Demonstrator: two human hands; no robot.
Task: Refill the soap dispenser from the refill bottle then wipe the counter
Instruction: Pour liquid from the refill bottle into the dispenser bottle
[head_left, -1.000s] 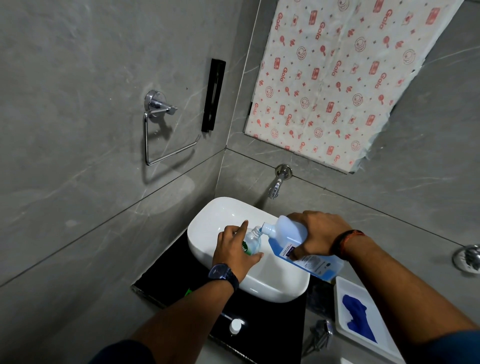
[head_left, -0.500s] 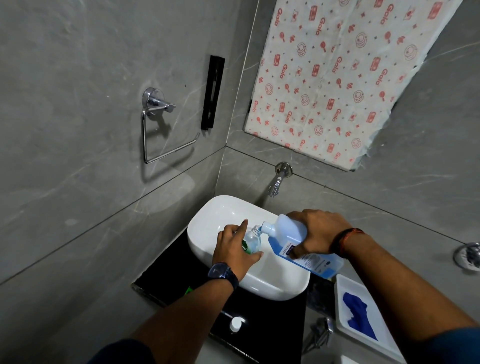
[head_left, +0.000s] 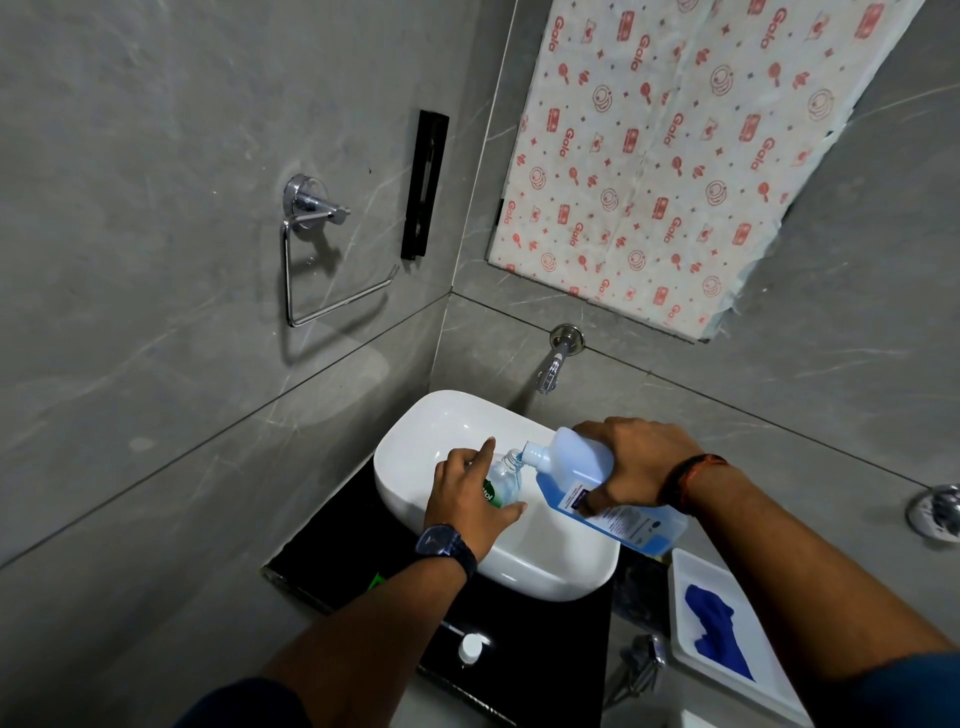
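Head view: above the white oval ceramic basin, the left hand is curling round the small clear plastic soap dispenser, whose open neck is pointing toward 1 o'clock. The right hand is gripping the translucent blue plastic refill bottle from above. The bottle's long axis is running from 4 to 10 o'clock, and its spout is pointing to 10 o'clock and meeting the dispenser's neck. At 4 o'clock of the basin, a crumpled blue cloth is lying in a white rectangular tray.

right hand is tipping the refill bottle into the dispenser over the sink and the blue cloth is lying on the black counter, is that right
Not quite. In the head view the blue cloth lies in the white tray, not on the black counter. The rest holds: the right hand tips the refill bottle into the dispenser over the sink.
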